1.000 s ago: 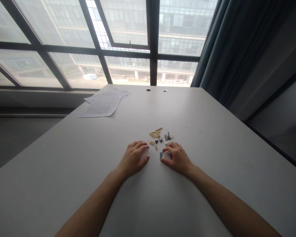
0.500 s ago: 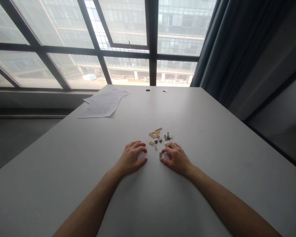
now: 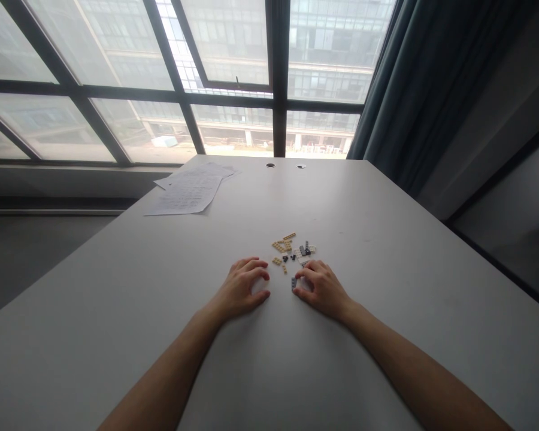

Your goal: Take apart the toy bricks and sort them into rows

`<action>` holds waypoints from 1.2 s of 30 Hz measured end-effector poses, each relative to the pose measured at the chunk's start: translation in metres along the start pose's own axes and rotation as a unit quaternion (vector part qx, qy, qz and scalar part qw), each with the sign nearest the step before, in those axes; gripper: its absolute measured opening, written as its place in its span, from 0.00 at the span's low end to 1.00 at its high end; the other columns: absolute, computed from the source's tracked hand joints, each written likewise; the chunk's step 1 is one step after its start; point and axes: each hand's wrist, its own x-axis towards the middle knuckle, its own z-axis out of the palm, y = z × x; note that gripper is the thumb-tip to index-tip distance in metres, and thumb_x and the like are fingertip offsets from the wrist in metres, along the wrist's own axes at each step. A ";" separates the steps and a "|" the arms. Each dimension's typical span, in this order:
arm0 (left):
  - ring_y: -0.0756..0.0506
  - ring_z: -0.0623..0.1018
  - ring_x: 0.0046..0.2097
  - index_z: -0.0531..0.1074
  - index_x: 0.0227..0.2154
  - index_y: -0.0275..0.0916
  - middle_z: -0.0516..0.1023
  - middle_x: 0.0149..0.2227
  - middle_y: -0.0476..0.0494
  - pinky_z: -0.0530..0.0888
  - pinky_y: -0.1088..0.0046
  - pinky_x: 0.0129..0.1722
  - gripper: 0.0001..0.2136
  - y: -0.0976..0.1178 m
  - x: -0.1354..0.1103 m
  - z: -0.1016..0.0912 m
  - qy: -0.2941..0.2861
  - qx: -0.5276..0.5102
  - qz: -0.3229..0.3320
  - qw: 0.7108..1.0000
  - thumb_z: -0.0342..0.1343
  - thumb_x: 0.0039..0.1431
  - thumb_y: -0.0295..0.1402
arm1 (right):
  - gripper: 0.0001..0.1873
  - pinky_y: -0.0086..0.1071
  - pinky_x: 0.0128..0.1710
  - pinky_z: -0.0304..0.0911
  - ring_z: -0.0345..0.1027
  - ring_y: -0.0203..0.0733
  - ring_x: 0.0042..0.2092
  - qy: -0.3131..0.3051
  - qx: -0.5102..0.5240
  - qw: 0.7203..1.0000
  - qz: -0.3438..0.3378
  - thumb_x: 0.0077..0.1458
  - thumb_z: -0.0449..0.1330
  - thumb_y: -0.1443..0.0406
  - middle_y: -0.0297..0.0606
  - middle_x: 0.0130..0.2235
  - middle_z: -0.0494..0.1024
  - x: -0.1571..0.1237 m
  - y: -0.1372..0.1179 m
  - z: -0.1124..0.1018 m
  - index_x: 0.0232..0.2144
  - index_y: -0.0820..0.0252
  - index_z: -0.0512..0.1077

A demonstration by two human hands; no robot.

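My left hand [image 3: 246, 287] rests on the white table with its fingers curved and the thumb apart, nothing between them. Opposite it, my right hand [image 3: 322, 288] lies in a like pose, thumb and index finger apart. A small grey studded toy brick [image 3: 293, 284] is right at the tips of that thumb and index finger; whether they touch it I cannot tell. Just beyond both hands are tan toy bricks [image 3: 282, 246], a tan piece [image 3: 276, 261], small black pieces [image 3: 285, 258], a dark grey brick [image 3: 305, 249] and white plates [image 3: 312, 248]. The right fingers partly cover the nearest pieces.
The white table [image 3: 233, 371] stretches to the window [image 3: 233, 126]. Printed sheets of paper [image 3: 186, 191] overlap at its far left edge. Two round holes, one dark hole [image 3: 270, 165] among them, sit at the far edge. A dark curtain [image 3: 399, 90] hangs on the right.
The view has shifted very slightly. Both hands and the bricks hold their places.
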 end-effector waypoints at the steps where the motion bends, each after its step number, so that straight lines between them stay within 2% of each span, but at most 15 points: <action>1: 0.36 0.66 0.59 0.74 0.39 0.44 0.73 0.53 0.43 0.61 0.52 0.59 0.11 0.000 0.000 0.000 0.001 0.000 0.001 1.000 0.59 0.52 0.38 | 0.12 0.42 0.49 0.60 0.64 0.47 0.46 0.000 0.000 1.000 -0.001 0.51 0.66 0.61 0.40 0.42 0.72 0.000 0.000 0.000 0.40 0.55 0.75; 4: 0.36 0.66 0.59 0.73 0.44 0.43 0.74 0.52 0.42 0.61 0.52 0.59 0.16 0.000 0.000 0.000 0.004 0.000 0.004 1.000 0.59 0.52 0.38 | 0.12 0.42 0.49 0.60 0.64 0.47 0.46 -0.002 0.000 1.000 0.001 0.51 0.66 0.61 0.40 0.42 0.73 0.000 0.000 -0.001 0.40 0.56 0.75; 11: 0.37 0.66 0.59 0.74 0.38 0.43 0.74 0.52 0.43 0.61 0.52 0.59 0.10 0.000 0.000 0.002 0.007 0.008 0.005 1.000 0.59 0.52 0.38 | 0.13 0.42 0.49 0.60 0.64 0.47 0.46 -0.002 -0.003 1.000 0.000 0.51 0.66 0.61 0.40 0.41 0.73 0.001 0.000 0.001 0.40 0.56 0.75; 17: 0.37 0.66 0.59 0.74 0.40 0.44 0.74 0.52 0.43 0.61 0.52 0.59 0.12 -0.001 -0.001 0.001 0.006 0.008 0.009 1.000 0.59 0.53 0.40 | 0.14 0.43 0.50 0.60 0.65 0.47 0.47 0.006 0.028 0.999 0.017 0.51 0.66 0.61 0.40 0.42 0.73 0.002 0.000 0.000 0.41 0.56 0.75; 22: 0.38 0.67 0.58 0.73 0.41 0.43 0.74 0.52 0.43 0.62 0.52 0.58 0.11 0.001 0.001 0.002 0.030 0.008 -0.013 0.999 0.56 0.58 0.42 | 0.09 0.39 0.48 0.62 0.66 0.45 0.46 0.040 0.079 0.995 0.043 0.55 0.62 0.65 0.40 0.40 0.74 0.003 0.003 0.000 0.40 0.57 0.74; 26: 0.38 0.68 0.57 0.75 0.40 0.43 0.74 0.51 0.42 0.64 0.52 0.56 0.09 0.007 0.015 0.004 0.073 0.034 -0.033 0.996 0.55 0.59 0.38 | 0.07 0.40 0.49 0.62 0.66 0.45 0.45 0.073 0.077 0.993 0.058 0.56 0.60 0.67 0.39 0.40 0.73 0.005 0.005 0.002 0.39 0.57 0.74; 31: 0.37 0.68 0.57 0.78 0.38 0.46 0.75 0.51 0.43 0.64 0.52 0.56 0.08 0.019 0.046 0.009 0.076 0.091 -0.041 0.992 0.56 0.59 0.36 | 0.08 0.41 0.49 0.61 0.64 0.47 0.45 0.090 0.014 0.995 0.048 0.57 0.58 0.69 0.41 0.40 0.72 0.005 0.006 0.004 0.39 0.56 0.74; 36: 0.36 0.70 0.53 0.79 0.33 0.43 0.76 0.47 0.42 0.65 0.52 0.54 0.07 0.029 0.067 0.019 0.084 0.109 -0.071 0.988 0.57 0.56 0.35 | 0.08 0.40 0.48 0.61 0.63 0.46 0.44 0.090 -0.009 0.994 0.059 0.57 0.59 0.69 0.41 0.40 0.71 0.006 0.005 0.003 0.40 0.56 0.75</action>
